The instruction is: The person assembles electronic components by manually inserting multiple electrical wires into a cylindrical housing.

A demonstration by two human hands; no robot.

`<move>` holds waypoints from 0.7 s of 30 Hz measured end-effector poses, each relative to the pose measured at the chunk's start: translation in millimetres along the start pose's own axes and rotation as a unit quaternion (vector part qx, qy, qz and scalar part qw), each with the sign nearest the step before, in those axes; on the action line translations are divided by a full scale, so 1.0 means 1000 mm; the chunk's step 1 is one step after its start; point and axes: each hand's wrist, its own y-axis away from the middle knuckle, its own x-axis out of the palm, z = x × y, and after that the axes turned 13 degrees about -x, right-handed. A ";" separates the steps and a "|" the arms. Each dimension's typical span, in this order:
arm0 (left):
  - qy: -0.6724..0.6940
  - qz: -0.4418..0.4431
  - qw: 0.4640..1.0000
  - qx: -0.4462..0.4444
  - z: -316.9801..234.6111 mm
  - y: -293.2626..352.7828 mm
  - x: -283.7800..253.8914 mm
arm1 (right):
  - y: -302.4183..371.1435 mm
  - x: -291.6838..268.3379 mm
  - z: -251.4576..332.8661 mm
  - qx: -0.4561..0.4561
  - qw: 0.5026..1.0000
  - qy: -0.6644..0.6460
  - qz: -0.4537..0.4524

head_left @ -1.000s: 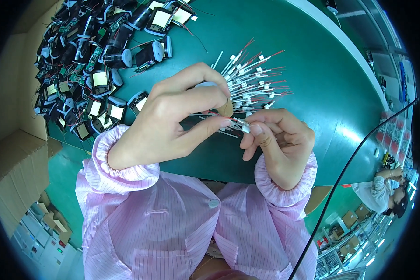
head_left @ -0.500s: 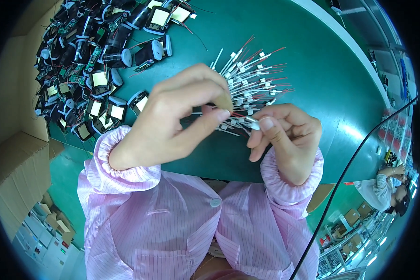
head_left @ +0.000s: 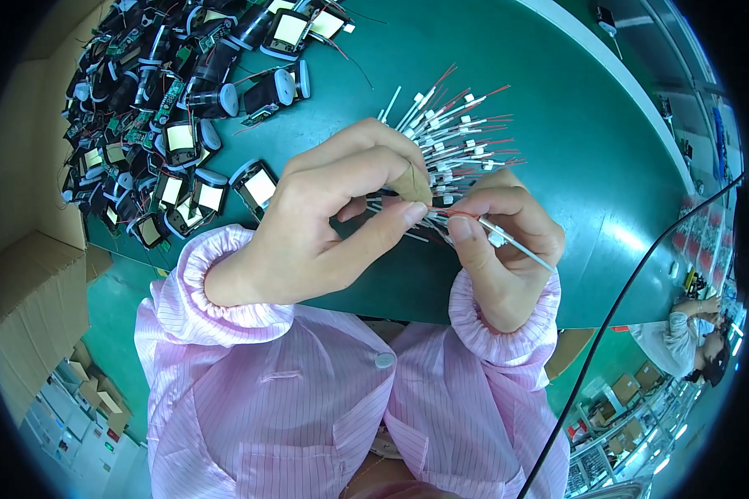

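My left hand (head_left: 333,216) is closed in a pinch over the middle of the table, a tan covering (head_left: 411,183) wrapped round its index fingertip. Between its thumb and index finger are the ends of thin red wires. Close on the right, my right hand (head_left: 508,249) pinches the same wire lead (head_left: 520,248), which has a white sleeve and a small white connector. The sleeve slants down to the right across my fingers. Behind both hands, a fanned bundle of similar leads (head_left: 462,150) lies on the table, red ends pointing right; my left hand hides part of it.
A heap of black units (head_left: 175,125) with green circuit boards and pale pads covers the table's left side. One single unit (head_left: 255,185) lies beside my left wrist. A cardboard box (head_left: 37,274) stands at the left, and a black cable (head_left: 624,299) hangs at the right. Another person (head_left: 682,341) sits far right.
The lead in my right hand now shows its white sleeve slanting down to the right. My left hand has shifted slightly right, and my right hand slightly left.
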 end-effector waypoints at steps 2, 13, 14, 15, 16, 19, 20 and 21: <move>-0.013 0.010 1.000 0.000 -0.004 -0.002 -0.002 | 0.000 -0.001 -0.001 -0.031 0.999 0.036 0.002; -0.128 0.006 0.983 0.134 0.012 0.000 0.004 | 0.001 0.000 -0.004 0.020 0.987 -0.123 -0.097; -0.127 0.008 0.982 0.136 0.012 -0.001 0.004 | 0.001 0.001 -0.002 0.023 0.986 -0.138 -0.089; -0.122 0.016 0.983 0.138 0.013 -0.001 0.006 | 0.004 -0.003 -0.005 -0.020 0.995 -0.083 -0.047; -0.117 0.025 0.983 0.140 0.015 -0.001 0.007 | 0.004 -0.003 -0.002 -0.019 0.995 -0.085 -0.050; -0.057 0.037 0.987 0.147 0.023 -0.004 0.012 | 0.002 0.000 0.009 -0.043 0.997 0.021 -0.053; -0.057 0.039 0.987 0.147 0.022 -0.005 0.011 | 0.003 0.000 0.009 -0.043 0.997 0.020 -0.055; -0.056 0.042 0.987 0.146 0.021 -0.005 0.011 | 0.004 -0.001 0.009 -0.055 0.997 0.012 -0.054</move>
